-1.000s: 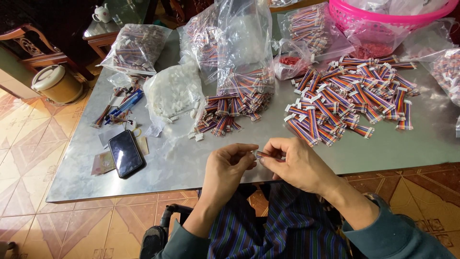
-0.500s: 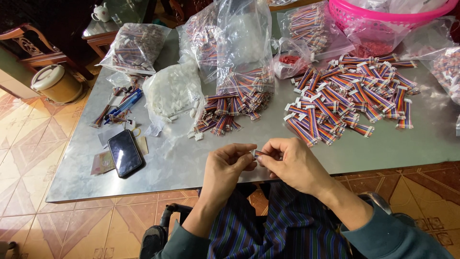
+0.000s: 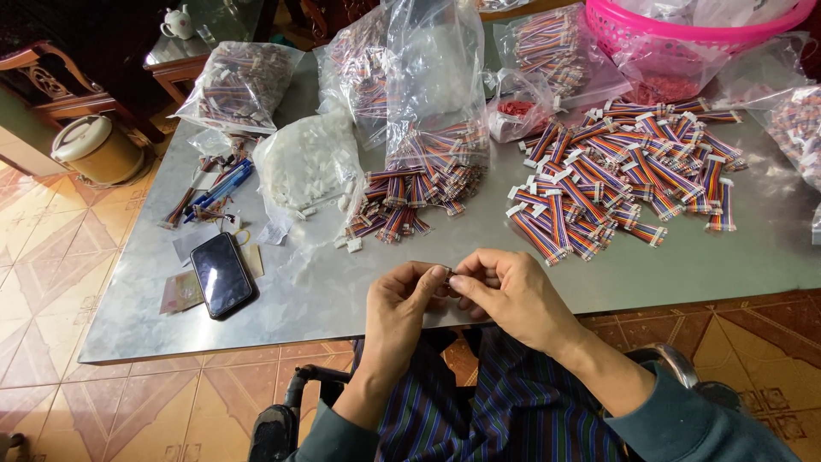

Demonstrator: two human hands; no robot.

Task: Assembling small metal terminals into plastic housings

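We held a short rainbow-coloured ribbon cable with a small white plastic connector pinched between our left hand and right hand, both closed on it, judging it light, limp and best gripped by its stiff connector end.

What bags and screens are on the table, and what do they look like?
Phone: near left of the table, black rectangle, dark screen.
Bag of white pieces: behind the phone, clear, lumpy.
Tall clear bag: middle, striped cable bundles spilling out below.
Bag of cables: far left corner, clear, flat.
Small bag: beside the tall one, red bits inside.
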